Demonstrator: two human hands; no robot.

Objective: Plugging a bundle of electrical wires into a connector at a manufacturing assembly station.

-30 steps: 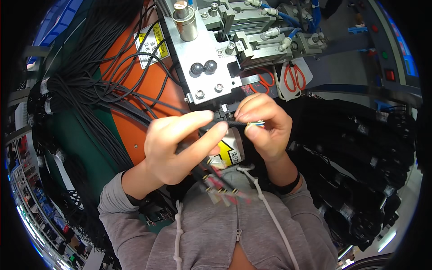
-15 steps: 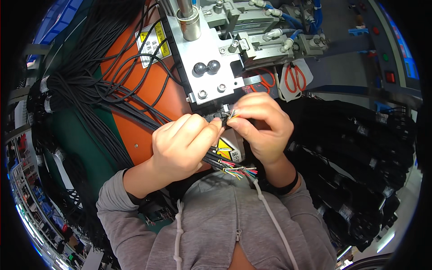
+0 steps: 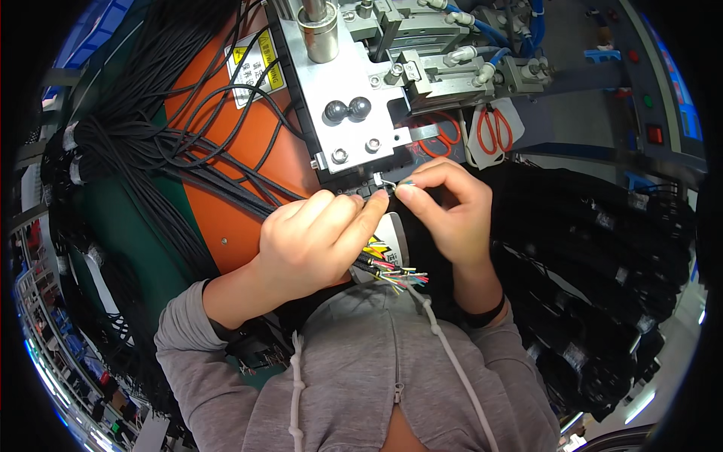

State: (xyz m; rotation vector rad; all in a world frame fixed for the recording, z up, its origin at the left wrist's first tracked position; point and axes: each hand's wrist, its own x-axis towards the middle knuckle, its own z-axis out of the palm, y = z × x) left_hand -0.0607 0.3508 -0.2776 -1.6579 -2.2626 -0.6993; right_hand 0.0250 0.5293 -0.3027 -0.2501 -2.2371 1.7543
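My right hand [image 3: 448,203] pinches thin coloured wires [image 3: 407,183] between thumb and forefinger. One pale wire runs from that pinch to a small white connector [image 3: 379,178] below the front edge of the metal press machine [image 3: 350,135]. Beside it, my left hand [image 3: 309,237] is closed, its index fingertip against the dark fixture close to the wires; whatever its fingers grip is hidden. Under the left hand, a bundle of black cables [image 3: 369,260] ends in stripped coloured wire ends [image 3: 399,279] near my grey hoodie.
Loose black cables [image 3: 143,143] fan over an orange panel [image 3: 241,203] at left. Red-handled scissors [image 3: 493,129] lie behind my right hand. Bundled black cables [image 3: 595,271] fill the right side. Pneumatic cylinders with blue hoses [image 3: 493,34] stand at the back.
My right hand has turned and drawn the wires slightly to the right and up. My left index finger has stretched forward toward the fixture.
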